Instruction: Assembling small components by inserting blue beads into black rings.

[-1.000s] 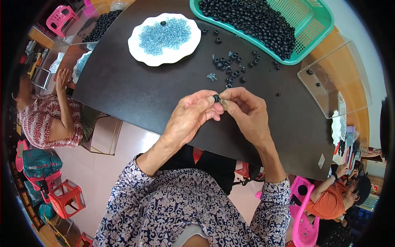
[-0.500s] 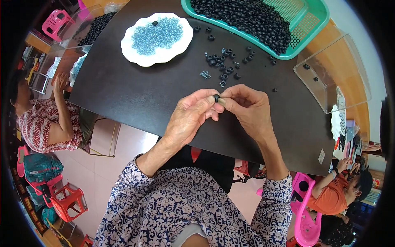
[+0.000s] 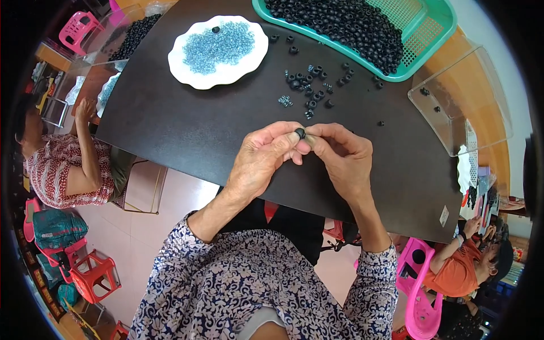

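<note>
My left hand (image 3: 263, 158) and my right hand (image 3: 340, 156) meet over the dark table (image 3: 187, 130), fingertips pinched together. Between them sits a small black ring-shaped piece (image 3: 300, 133), held by both hands. Just beyond the hands lies a loose cluster of black rings (image 3: 314, 85), with a tiny pile of pale blue bits (image 3: 285, 101) beside it. A white plate (image 3: 184, 72) heaped with small blue beads (image 3: 218, 45) stands at the far left. A green basket (image 3: 430, 42) full of black rings stands at the far right.
A clear plastic tray (image 3: 459, 102) with a few black rings overhangs the table's right edge. A person in a red patterned top (image 3: 62, 170) sits at left; another in orange (image 3: 459, 272) at lower right. Red and pink stools (image 3: 93, 272) stand on the floor.
Both hands stay together on the black piece, fingers shifting slightly. The view has tilted a little, so plate and basket sit higher in the picture.
</note>
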A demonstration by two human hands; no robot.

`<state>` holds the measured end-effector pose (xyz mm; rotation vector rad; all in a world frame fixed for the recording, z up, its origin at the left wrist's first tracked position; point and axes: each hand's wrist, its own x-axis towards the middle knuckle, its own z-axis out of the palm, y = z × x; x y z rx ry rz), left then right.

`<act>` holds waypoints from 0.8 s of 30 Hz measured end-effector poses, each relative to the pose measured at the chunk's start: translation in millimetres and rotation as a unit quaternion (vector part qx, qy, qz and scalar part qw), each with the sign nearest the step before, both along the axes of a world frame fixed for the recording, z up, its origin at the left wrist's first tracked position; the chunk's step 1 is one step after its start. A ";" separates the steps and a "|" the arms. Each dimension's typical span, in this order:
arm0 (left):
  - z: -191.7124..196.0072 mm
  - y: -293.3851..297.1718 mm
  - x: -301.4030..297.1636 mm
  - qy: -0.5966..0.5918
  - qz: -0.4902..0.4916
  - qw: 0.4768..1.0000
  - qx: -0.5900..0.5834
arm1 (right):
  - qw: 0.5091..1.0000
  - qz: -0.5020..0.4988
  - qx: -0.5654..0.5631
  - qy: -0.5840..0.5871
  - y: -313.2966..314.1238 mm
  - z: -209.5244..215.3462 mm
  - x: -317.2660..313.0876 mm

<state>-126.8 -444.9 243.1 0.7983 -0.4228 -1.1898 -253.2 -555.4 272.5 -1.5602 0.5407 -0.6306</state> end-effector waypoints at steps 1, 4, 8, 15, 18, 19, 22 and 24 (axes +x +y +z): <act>0.1 0.4 0.3 0.003 -0.001 1.000 0.002 | 1.000 0.008 0.017 -0.015 -1.9 -2.4 -0.7; -0.5 1.8 1.2 0.009 0.000 1.000 0.010 | 0.998 0.029 0.039 -0.038 -6.8 -6.6 -0.7; 1.3 -0.9 -2.2 -0.016 -0.011 1.000 0.010 | 0.996 0.040 0.050 -0.059 -10.1 -11.2 -5.2; -3.3 1.5 -2.7 -0.047 -0.001 0.998 0.037 | 0.998 0.012 -0.031 0.050 -22.9 4.3 -15.5; -3.5 1.5 -0.5 -0.030 -0.004 1.000 0.003 | 0.964 -0.143 -0.199 0.100 -69.1 9.5 -39.9; -3.1 0.2 -1.6 -0.028 -0.008 1.000 0.000 | 0.948 -0.177 -0.234 0.124 -88.6 7.4 -54.1; -1.6 -1.1 -1.5 -0.034 -0.016 0.999 -0.002 | 0.892 -0.183 -0.338 0.236 -125.3 3.2 -85.0; -1.2 0.9 -0.7 -0.033 -0.013 0.999 0.009 | 0.883 -0.157 -0.375 0.235 -129.2 2.8 -84.5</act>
